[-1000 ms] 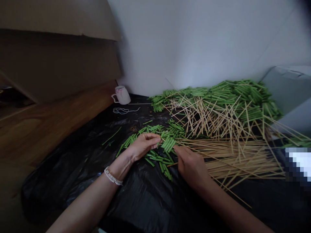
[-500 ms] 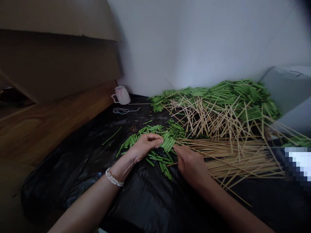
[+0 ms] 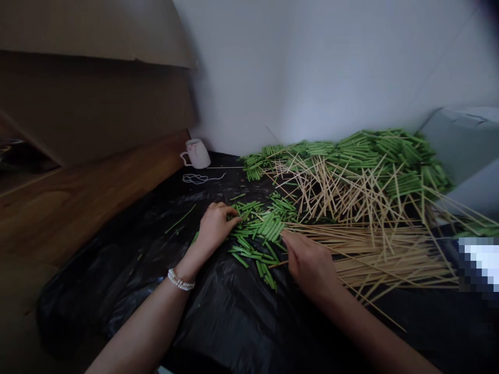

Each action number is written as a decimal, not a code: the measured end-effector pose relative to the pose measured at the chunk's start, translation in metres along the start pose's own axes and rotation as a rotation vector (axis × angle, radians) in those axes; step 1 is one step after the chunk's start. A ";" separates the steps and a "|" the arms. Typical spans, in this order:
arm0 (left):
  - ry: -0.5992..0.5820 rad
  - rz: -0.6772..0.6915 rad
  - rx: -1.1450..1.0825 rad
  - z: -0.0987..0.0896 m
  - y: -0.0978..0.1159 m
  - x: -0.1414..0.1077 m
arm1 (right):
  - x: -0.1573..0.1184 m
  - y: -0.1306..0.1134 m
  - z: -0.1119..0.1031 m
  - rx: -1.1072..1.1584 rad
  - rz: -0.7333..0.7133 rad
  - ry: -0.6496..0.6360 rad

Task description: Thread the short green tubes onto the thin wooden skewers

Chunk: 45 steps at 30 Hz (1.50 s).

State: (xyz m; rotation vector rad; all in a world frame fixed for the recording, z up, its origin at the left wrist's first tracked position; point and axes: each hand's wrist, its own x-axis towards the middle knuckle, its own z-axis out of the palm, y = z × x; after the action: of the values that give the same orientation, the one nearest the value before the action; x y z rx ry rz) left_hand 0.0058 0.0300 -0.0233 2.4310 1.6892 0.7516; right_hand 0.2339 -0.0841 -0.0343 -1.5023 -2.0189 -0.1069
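Observation:
My left hand (image 3: 218, 224), with a beaded bracelet at the wrist, reaches into the left part of a loose pile of cut green stems (image 3: 249, 246). Its fingers are bent, their tips partly hidden among the stems, so what they hold does not show. My right hand (image 3: 312, 262) is closed on the end of a thin wooden stick. At that stick's tip, several short green pieces (image 3: 271, 227) sit side by side in a row. Right of the pile lies a bundle of bare wooden sticks (image 3: 382, 254).
Behind, a big heap of green pieces (image 3: 362, 150) on crossed sticks (image 3: 331, 187) lies along the wall. A mug (image 3: 198, 154) and a tangled string (image 3: 195, 178) are at the back left. Black plastic (image 3: 230, 322) covers the surface. A cardboard box (image 3: 117, 104) stands left.
My left hand has moved left, away from the row of green pieces, to the left side of the pile. My right hand has barely shifted and still holds the stick.

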 end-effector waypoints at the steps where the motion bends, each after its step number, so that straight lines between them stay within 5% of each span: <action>1: -0.010 0.013 0.055 0.002 0.000 -0.002 | 0.000 0.000 0.000 -0.005 0.001 -0.002; 6: -0.038 0.046 0.098 0.003 0.001 -0.003 | -0.001 -0.001 0.000 -0.023 0.017 -0.029; 9: 0.008 0.021 -0.056 0.000 0.004 0.000 | 0.000 -0.001 0.000 -0.018 0.018 -0.036; 12: 0.005 -0.092 -0.466 -0.001 0.011 0.001 | 0.000 -0.001 -0.001 -0.009 0.019 -0.038; 16: -0.198 -0.360 -1.120 0.003 0.018 -0.001 | 0.000 -0.002 -0.001 0.002 0.019 -0.033; 20: -0.297 -0.492 -1.439 0.004 0.024 -0.003 | 0.000 -0.003 -0.003 0.013 0.032 -0.055; 45: -0.345 -0.531 -1.497 0.002 0.029 -0.005 | 0.000 -0.005 -0.002 -0.041 0.048 -0.110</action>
State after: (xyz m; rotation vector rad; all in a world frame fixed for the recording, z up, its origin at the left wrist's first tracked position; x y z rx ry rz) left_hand 0.0301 0.0145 -0.0170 0.9434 0.8833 0.9020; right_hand 0.2310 -0.0870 -0.0311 -1.6132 -2.0768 -0.0474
